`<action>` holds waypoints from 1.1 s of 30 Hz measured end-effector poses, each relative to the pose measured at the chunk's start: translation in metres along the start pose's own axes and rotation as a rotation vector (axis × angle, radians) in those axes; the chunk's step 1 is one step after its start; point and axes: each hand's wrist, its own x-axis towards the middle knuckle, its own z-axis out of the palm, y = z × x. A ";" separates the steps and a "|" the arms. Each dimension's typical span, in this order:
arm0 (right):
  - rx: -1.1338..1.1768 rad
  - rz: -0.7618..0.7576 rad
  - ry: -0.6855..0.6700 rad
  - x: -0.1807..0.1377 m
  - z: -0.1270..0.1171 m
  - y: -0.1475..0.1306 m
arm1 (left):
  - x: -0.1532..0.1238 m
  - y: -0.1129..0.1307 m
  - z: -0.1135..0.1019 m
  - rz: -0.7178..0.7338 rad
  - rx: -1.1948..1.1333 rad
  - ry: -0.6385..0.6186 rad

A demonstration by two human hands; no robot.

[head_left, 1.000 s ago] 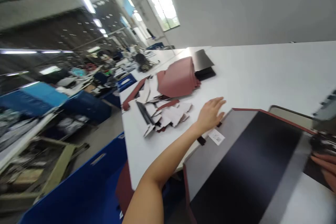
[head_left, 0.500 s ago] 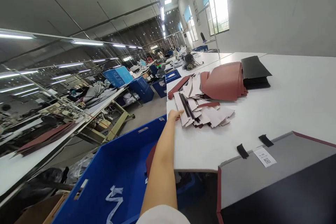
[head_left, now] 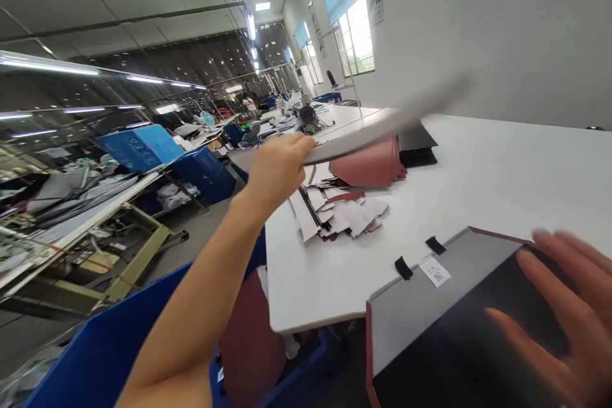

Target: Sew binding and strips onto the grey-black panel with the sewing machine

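My left hand (head_left: 277, 169) is raised over the near left part of the table, closed on a long pale grey strip (head_left: 363, 137). Motion blurs the strip, so its material is unclear; it slants up to the right. Below it lie a pile of white cut scraps (head_left: 351, 213) with dark strips among them, and a stack of dusty-red sheets (head_left: 368, 169). At the right edge my right hand (head_left: 568, 312), blurred, is open with fingers spread above a black and grey panel (head_left: 411, 312) with red edging. Two black tabs and a white printed label (head_left: 435, 272) sit along its grey edge.
The white table (head_left: 502, 172) runs back to the wall, with black sheets (head_left: 418, 150) behind the red stack. A blue bin (head_left: 157, 312) stands below its left edge, red pieces beside my forearm. Another worktable (head_left: 86, 223) and blue crates (head_left: 201, 172) are farther left.
My left hand has risen from the scrap pile and now holds the long strip. My right hand has come into view at the right. The view has shifted, moving the table leftward.
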 end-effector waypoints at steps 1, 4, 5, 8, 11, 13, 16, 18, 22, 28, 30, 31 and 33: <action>0.002 0.036 -0.010 0.014 0.001 -0.009 | 0.009 0.015 -0.016 0.144 0.091 0.073; 0.304 0.183 -0.203 0.052 0.003 -0.041 | 0.034 0.071 -0.048 0.485 0.254 0.158; 0.461 0.268 -0.322 0.058 0.003 -0.049 | 0.039 0.094 -0.049 0.635 0.243 0.167; 0.837 0.317 -0.742 0.041 0.000 -0.051 | 0.036 0.170 -0.012 1.183 0.085 0.169; 0.713 0.208 -0.924 -0.022 -0.006 -0.022 | 0.007 0.240 0.067 1.589 -0.207 0.021; 0.321 0.276 -0.789 -0.075 -0.012 0.000 | -0.014 0.277 0.120 1.686 -0.426 -0.061; 0.017 0.344 -0.744 -0.132 -0.016 0.013 | -0.031 0.312 0.175 1.732 -0.573 -0.081; -0.037 0.376 -0.713 -0.144 -0.011 0.003 | -0.032 0.324 0.195 1.608 -0.677 -0.121; -0.008 0.380 -0.707 -0.135 0.004 -0.036 | -0.034 0.322 0.218 1.260 -0.825 -0.388; 0.036 0.384 -0.651 -0.122 -0.001 -0.049 | -0.052 0.323 0.231 0.897 -1.007 -0.564; 0.059 0.396 -0.595 -0.122 -0.009 -0.039 | -0.056 0.330 0.233 0.843 -1.030 -0.537; 0.047 0.396 -0.550 -0.123 -0.014 -0.034 | -0.057 0.334 0.234 0.847 -1.034 -0.520; -0.014 0.358 -0.480 -0.126 -0.021 -0.026 | -0.059 0.338 0.237 0.866 -1.039 -0.475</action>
